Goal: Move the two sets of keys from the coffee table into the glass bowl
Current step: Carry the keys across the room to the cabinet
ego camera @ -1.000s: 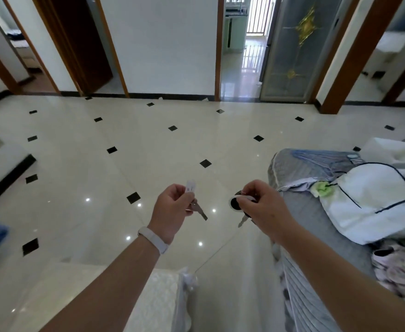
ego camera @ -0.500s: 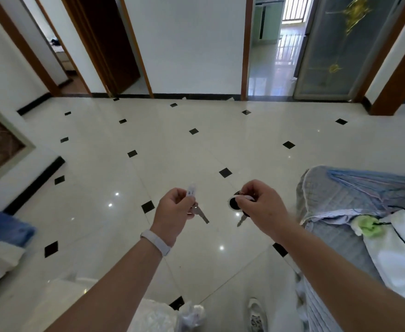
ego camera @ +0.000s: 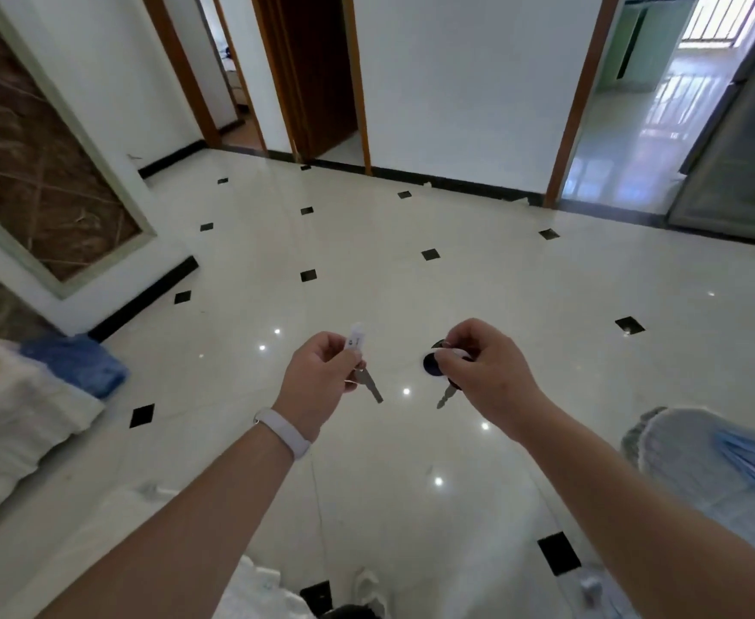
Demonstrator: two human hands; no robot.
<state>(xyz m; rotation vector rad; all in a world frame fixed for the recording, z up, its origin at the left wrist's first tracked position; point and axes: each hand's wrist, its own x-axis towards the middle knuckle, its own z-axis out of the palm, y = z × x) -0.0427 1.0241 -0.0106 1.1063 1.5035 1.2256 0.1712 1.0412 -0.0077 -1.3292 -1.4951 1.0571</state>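
- While both arms are being held out over a glossy cream tiled floor (ego camera: 456,270), one set of keys is being carried in each hand, well above the ground.
- The left hand (ego camera: 317,377) is being kept curled, its thumb and fingers pinched on the white-tagged keys (ego camera: 362,373); the white tag is being shown sticking up above the knuckles and a silver key blade is being left to dangle below, pointing down and to the right.
- A white wristband (ego camera: 284,433) is being worn on the left wrist.
- The right hand (ego camera: 487,373) is being held closed as well, its fingertips gripped on the black-fobbed keys (ego camera: 440,373); a round dark fob is being seen just left of the fingers, and a single key is being let hang beneath, tilted down and to the left.
- The two key sets are being kept near each other but apart, with bare floor visible between them.
- Folded white and blue bedding (ego camera: 31,404) is being seen at the left edge, and a grey quilted cover (ego camera: 697,466) at the right edge.
- Neither a coffee table nor a glass bowl is being shown in the head view.
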